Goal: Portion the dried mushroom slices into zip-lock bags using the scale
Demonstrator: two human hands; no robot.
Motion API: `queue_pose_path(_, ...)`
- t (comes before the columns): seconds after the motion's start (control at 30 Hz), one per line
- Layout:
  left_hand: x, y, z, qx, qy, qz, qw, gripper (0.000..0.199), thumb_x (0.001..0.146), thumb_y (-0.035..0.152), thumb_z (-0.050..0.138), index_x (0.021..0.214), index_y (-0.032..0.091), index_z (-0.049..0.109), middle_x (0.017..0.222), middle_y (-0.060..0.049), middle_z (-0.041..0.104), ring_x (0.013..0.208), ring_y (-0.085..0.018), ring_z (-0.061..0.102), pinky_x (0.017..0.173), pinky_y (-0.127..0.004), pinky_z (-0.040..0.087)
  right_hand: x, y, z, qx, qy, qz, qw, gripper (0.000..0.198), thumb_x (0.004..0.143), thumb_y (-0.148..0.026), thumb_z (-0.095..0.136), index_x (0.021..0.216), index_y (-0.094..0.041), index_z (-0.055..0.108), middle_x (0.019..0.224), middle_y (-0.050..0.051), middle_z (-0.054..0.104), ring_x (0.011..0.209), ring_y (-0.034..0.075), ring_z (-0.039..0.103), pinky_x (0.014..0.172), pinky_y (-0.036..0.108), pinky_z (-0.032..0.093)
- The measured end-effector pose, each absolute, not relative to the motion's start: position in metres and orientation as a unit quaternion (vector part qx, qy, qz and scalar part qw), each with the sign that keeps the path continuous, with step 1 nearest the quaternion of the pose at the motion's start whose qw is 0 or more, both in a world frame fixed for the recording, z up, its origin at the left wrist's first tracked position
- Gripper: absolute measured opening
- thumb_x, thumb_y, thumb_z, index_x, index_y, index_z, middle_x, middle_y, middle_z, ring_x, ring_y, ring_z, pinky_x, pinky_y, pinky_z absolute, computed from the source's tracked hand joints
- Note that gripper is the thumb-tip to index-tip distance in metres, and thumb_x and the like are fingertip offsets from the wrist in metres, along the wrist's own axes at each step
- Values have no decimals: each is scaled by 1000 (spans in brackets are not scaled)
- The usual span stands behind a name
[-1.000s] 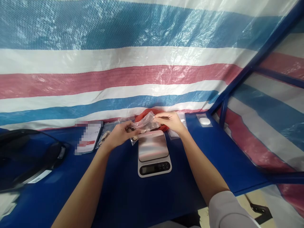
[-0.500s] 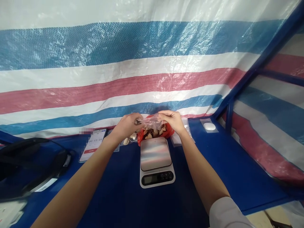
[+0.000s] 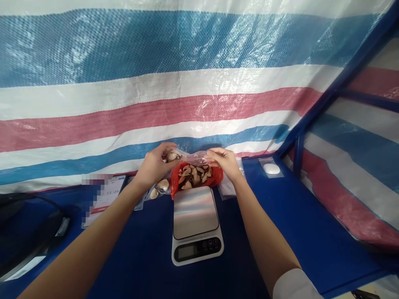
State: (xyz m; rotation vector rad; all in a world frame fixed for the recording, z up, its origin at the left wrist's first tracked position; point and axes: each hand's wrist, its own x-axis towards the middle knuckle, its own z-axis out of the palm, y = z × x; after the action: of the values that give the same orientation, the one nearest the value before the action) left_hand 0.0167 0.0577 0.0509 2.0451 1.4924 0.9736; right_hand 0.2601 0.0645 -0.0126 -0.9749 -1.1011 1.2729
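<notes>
A clear plastic bag (image 3: 196,157) is stretched sideways between my two hands. My left hand (image 3: 156,164) is closed on its left end, where several pale, shell-like pieces (image 3: 173,156) show through the plastic. The fingertips of my right hand (image 3: 225,161) pinch its other end. Just below the stretched bag sits an open red plastic bag (image 3: 176,177) full of brown, chopped dried pieces (image 3: 195,175). A kitchen scale (image 3: 195,216) with a bare metal plate stands in front of it, its display showing no readable figure. More pale pieces lie in clear bags (image 3: 159,189) below my left hand.
Left on the blue table (image 3: 140,253) lie a phone (image 3: 107,197) with a timer and a black strap-like item (image 3: 34,232). Flat clear bags (image 3: 227,190) and a bagged white oval object (image 3: 271,168) are at right. Striped sheeting (image 3: 187,108) rises behind.
My hands have spread a little apart, drawing the clear bag taut and uncovering more of the brown pieces. The view has shifted slightly, so the scale appears lower and further left.
</notes>
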Motion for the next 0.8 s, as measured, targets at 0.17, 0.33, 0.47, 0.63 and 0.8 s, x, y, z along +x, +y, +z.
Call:
queue_pose_path(0.17, 13, 69, 54, 733, 529, 344, 254, 61, 65, 55, 81, 114, 21, 69, 101, -9, 75, 86, -26, 70, 78, -38, 56, 254, 65, -16, -426, -456, 562, 543, 38, 66, -50, 82, 87, -19, 78, 86, 6, 78, 78, 20, 73, 70, 33, 62)
queue_pose_path(0.33, 4, 78, 56, 708, 505, 368, 328, 60, 64, 59, 83, 107, 19, 74, 104, -9, 77, 94, -27, 72, 89, -41, 58, 249, 67, -20, -422, -458, 563, 543, 32, 66, -48, 80, 82, -21, 77, 81, 4, 77, 78, 21, 72, 67, 31, 61)
queue_pose_path(0.47, 5, 79, 60, 694, 504, 383, 343, 58, 64, 61, 84, 105, 20, 75, 105, -10, 78, 94, -27, 72, 90, -41, 59, 245, 69, -22, -430, -460, 562, 536, 26, 70, -44, 77, 82, -22, 77, 77, 3, 76, 77, 21, 72, 68, 33, 61)
queue_pose_path(0.63, 14, 77, 67, 703, 515, 376, 314, 52, 72, 66, 75, 100, 23, 79, 105, -7, 79, 96, -28, 71, 91, -41, 58, 242, 69, -27, -445, -462, 557, 527, 20, 73, -40, 74, 83, -22, 79, 78, 3, 76, 74, 20, 72, 66, 31, 61)
queue_pose_path(0.8, 19, 78, 70, 716, 535, 368, 254, 43, 76, 64, 71, 90, 25, 81, 98, -5, 80, 97, -29, 70, 87, -39, 58, 245, 68, -28, -469, -481, 530, 517, 20, 76, -40, 74, 84, -22, 79, 80, 4, 77, 72, 20, 71, 63, 31, 61)
